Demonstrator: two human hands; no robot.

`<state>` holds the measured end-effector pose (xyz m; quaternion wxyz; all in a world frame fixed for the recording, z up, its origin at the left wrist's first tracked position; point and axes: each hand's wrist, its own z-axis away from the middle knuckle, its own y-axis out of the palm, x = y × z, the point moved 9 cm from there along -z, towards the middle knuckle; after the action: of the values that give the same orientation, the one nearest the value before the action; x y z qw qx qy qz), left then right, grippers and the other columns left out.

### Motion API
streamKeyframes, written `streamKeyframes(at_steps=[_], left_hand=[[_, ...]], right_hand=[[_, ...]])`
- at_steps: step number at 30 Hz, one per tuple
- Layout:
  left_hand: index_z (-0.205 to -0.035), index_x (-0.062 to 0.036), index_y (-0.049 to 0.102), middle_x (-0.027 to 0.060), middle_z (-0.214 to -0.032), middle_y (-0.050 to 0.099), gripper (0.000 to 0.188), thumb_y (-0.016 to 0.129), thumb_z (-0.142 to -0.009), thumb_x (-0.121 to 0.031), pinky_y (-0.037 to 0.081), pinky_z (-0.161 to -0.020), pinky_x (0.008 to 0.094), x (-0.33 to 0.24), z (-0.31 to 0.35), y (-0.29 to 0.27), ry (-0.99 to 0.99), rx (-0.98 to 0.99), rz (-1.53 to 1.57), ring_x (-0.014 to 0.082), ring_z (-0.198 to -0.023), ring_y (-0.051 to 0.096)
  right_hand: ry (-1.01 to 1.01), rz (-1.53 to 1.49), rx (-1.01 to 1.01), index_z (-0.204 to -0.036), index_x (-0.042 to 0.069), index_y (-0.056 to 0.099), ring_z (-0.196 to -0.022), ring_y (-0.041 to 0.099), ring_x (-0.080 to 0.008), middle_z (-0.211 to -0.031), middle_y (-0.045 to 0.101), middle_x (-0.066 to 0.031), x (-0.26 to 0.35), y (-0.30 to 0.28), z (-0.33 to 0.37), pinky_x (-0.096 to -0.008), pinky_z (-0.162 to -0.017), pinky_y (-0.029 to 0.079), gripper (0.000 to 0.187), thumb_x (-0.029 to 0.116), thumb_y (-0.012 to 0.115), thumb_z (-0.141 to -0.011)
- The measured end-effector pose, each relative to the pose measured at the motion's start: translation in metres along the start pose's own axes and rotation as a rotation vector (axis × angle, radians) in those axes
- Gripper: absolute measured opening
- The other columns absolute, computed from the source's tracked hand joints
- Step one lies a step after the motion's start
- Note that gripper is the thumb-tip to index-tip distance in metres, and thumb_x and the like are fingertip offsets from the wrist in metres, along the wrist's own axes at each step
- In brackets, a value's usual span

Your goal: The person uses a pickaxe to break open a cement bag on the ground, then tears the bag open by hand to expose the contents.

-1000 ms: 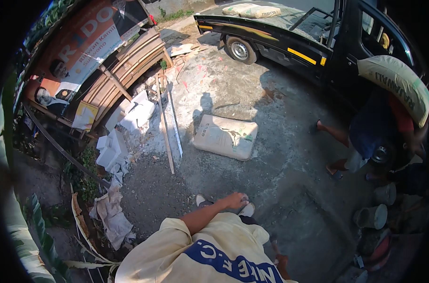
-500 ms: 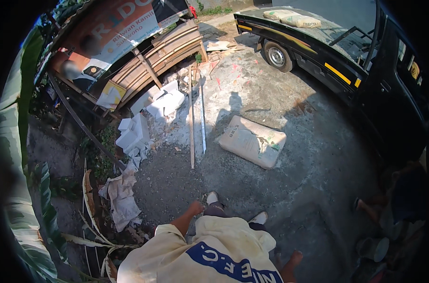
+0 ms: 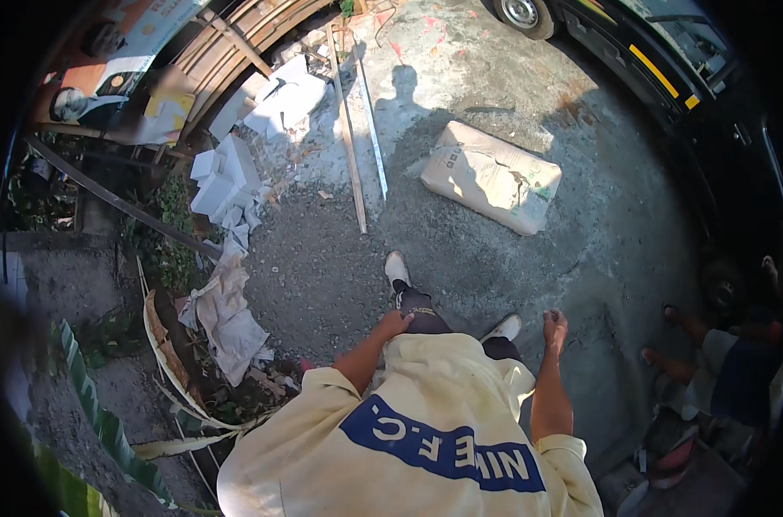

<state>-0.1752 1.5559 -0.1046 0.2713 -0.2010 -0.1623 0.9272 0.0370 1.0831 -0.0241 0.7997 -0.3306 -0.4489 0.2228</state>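
Note:
My left hand (image 3: 396,324) hangs beside my left thigh, its fingers curled in, nothing visible in them. My right hand (image 3: 555,329) is out to the right of my body over the grey ground, fingers loosely curled and no object showing. Ahead of both hands and apart from them, a full, pale beige sack (image 3: 486,177) lies flat on the ground. Its surface is creased, with green print near its right end. My shadow falls across part of it. My shoes (image 3: 397,266) stand on the ground, the left one further forward.
A wooden strip (image 3: 347,129) and a metal bar (image 3: 372,129) lie ahead. White broken blocks (image 3: 228,177) and a crumpled sheet (image 3: 228,314) line the left. The black truck (image 3: 615,65) stands at the upper right. Another person's legs (image 3: 676,366) are at the right edge.
I have stepped forward and the view has tipped down, so the sack sits higher in the picture. My right hand has come forward from beside my body into fuller view.

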Motion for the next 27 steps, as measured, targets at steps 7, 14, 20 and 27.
streamKeyframes(at_steps=[7,14,20,27], left_hand=[[-0.141,-0.0039,0.023,0.0298,-0.138,0.032,0.101,0.059,-0.070,-0.065,0.032,-0.104,0.0451,0.050,-0.067,-0.033,-0.092,0.139,-0.030,0.0427,-0.128,0.033],[-0.145,-0.0135,0.013,0.0316,-0.135,0.031,0.110,0.071,-0.063,-0.058,0.043,-0.089,0.0539,0.089,-0.094,-0.064,-0.310,0.092,-0.078,0.0425,-0.118,0.045],[-0.139,-0.0081,0.028,0.0287,-0.127,0.039,0.094,0.072,-0.066,-0.048,0.048,-0.082,0.0429,0.120,-0.128,-0.083,-0.366,-0.033,0.023,0.0388,-0.101,0.058],[-0.135,-0.0066,0.035,0.0249,-0.124,0.042,0.087,0.071,-0.067,-0.048,0.050,-0.074,0.0405,0.132,-0.138,-0.077,-0.352,-0.074,0.008,0.0371,-0.088,0.062]], right_hand=[[-0.160,0.265,0.324,-0.103,0.004,0.065,-0.088,0.064,-0.0288,-0.092,0.067,-0.0158,0.148,0.184,0.015,-0.0371,-0.081,0.049,0.035,0.027,0.064,-0.076],[-0.453,0.417,0.399,-0.101,0.005,0.066,-0.091,0.062,-0.0330,-0.095,0.065,-0.0179,0.325,0.408,-0.105,-0.0400,-0.084,0.047,0.030,0.026,0.061,-0.080],[-0.825,0.659,0.246,-0.094,0.004,0.065,-0.099,0.057,-0.0310,-0.098,0.062,-0.0146,0.424,0.569,-0.202,-0.0394,-0.085,0.046,0.019,0.012,0.058,-0.078],[-0.921,1.094,0.118,-0.114,0.009,0.057,-0.116,0.046,-0.0314,-0.121,0.053,-0.0096,0.437,0.650,-0.262,-0.0450,-0.098,0.036,0.034,0.005,0.051,-0.081]])
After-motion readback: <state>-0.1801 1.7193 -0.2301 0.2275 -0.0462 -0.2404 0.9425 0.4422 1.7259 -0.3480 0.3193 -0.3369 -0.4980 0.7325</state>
